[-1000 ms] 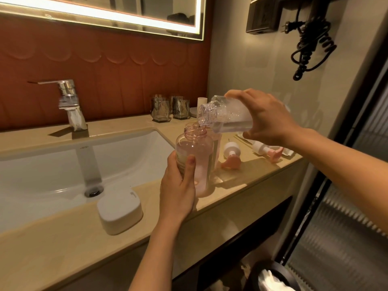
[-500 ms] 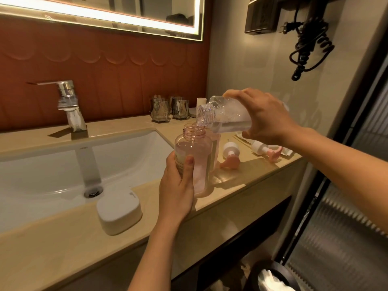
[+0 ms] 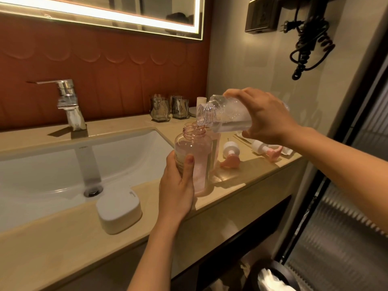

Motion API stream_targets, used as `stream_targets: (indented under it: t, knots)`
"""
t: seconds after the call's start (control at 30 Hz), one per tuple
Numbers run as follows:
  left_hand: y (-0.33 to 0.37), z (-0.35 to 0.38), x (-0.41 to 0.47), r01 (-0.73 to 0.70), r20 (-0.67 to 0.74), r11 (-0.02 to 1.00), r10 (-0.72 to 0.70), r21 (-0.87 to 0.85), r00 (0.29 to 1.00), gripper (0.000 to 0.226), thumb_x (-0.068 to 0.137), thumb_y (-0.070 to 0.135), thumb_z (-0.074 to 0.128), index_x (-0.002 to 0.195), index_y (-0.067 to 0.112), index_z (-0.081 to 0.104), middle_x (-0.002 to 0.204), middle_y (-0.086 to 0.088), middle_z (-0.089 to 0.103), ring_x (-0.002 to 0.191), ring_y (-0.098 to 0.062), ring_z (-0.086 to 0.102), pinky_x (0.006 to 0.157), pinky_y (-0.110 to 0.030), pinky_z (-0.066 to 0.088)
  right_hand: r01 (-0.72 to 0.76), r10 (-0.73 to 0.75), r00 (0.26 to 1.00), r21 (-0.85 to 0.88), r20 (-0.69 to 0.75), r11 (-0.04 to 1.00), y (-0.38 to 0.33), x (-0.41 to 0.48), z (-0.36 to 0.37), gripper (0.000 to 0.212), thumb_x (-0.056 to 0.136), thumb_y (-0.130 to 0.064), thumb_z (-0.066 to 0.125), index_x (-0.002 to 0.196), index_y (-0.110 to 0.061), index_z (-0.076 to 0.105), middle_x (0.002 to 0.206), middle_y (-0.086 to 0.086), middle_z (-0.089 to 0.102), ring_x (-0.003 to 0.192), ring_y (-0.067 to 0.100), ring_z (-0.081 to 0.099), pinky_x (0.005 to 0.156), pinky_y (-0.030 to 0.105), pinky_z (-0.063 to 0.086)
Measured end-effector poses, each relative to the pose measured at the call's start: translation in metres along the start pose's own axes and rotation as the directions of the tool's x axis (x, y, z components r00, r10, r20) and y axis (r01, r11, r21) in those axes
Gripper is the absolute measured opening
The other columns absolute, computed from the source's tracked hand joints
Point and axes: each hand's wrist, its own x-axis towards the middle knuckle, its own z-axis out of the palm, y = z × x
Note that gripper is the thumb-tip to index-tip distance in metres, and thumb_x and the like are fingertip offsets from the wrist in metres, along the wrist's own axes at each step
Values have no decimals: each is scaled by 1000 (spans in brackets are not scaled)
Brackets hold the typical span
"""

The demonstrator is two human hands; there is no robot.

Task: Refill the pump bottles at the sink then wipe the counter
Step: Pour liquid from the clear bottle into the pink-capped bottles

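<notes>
Fingers of the left hand [image 3: 177, 192] curl around the lower body of the pink bottle [image 3: 197, 152], with the thumb laid up its front. The bottle stands upright at the front edge of the counter [image 3: 63, 238], just right of the sink [image 3: 42, 164]. Its threaded neck is uncapped. Whether its base touches the counter cannot be told.

The right hand [image 3: 266, 118] grasps the clear bottle [image 3: 226, 114] from above, fingers wrapped over its body. That bottle is tipped almost level, its open mouth just above the pink bottle's neck. Clear liquid lies along its lower side, and a thin thread seems to run from mouth to neck.

A second pink bottle [image 3: 216, 148] stands right behind the first. Two pump heads [image 3: 231, 153] [image 3: 266, 149] lie on their sides toward the counter's right edge, apart from each other.

A white soap box [image 3: 118, 211] sits on the front edge by the sink's near rim. The chrome faucet [image 3: 67, 101] rises at the back edge, and two glass tumblers [image 3: 160, 109] stand near the back right corner. A coiled black cord [image 3: 308, 45] hangs on the right wall.
</notes>
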Motion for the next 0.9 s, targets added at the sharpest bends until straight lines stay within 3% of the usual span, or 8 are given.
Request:
stream_targets:
  t: [0.37,0.63,0.9]
  knots:
    - [-2,1,0,0,1,1000,0,2,1000,55,81,74,24,118,36,40,106,12,59,93,-6,59,80,-32,50,-8,7,1000,8,7,1000,0,0,0,90,61,-9,83,138,-23,37,125,11,52,111,30,49,90,40,40]
    - [-1,0,-1,-6,0,1000,6,-3,1000,56,80,75,23,118,38,40,105,17,58,92,-3,58,77,-26,48,0,0,1000,1,4,1000,-1,0,-1,90,60,-8,82,137,-23,38,124,11,53,110,30,49,87,37,39]
    - [3,0,-1,1,-6,1000,-1,-5,1000,51,80,71,21,114,37,39,104,17,57,93,-5,58,78,-30,49,6,-6,1000,-16,-4,1000,0,1,1,90,60,-7,83,136,-23,38,121,11,54,106,30,51,85,37,40]
